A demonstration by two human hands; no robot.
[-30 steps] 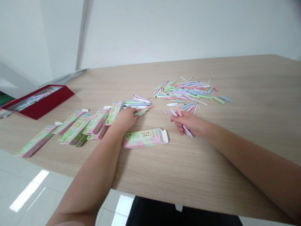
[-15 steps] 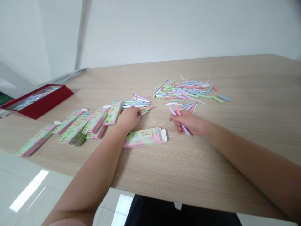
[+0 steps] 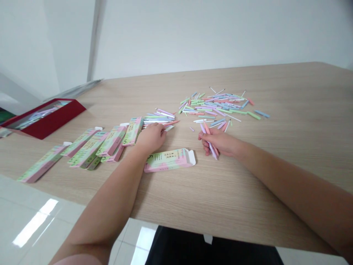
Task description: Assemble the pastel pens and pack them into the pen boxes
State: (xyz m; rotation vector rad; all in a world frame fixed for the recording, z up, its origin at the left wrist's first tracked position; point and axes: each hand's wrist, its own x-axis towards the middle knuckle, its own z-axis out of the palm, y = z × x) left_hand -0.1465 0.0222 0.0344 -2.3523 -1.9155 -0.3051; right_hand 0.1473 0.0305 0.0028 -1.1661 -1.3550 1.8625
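Table [image 3: 248,206] | carton [image 3: 168,161]: flat near front edge, presumably for easy reach | left hand [image 3: 152,138]: at pen row [image 3: 158,118], finger grip hidden, can't tell | right hand [image 3: 216,142]: fingers closed round lilac and coral pens [image 3: 212,150], likely keeping them aligned

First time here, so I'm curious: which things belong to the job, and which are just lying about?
Likely part of the job:
purple pen and coral pen in the right hand
pen pile at the left hand
carton between the hands, flap open
matching cartons
scattered pens

Seemingly just lying about:
red box, untouched, though possibly a supply
grey flat item, unclear
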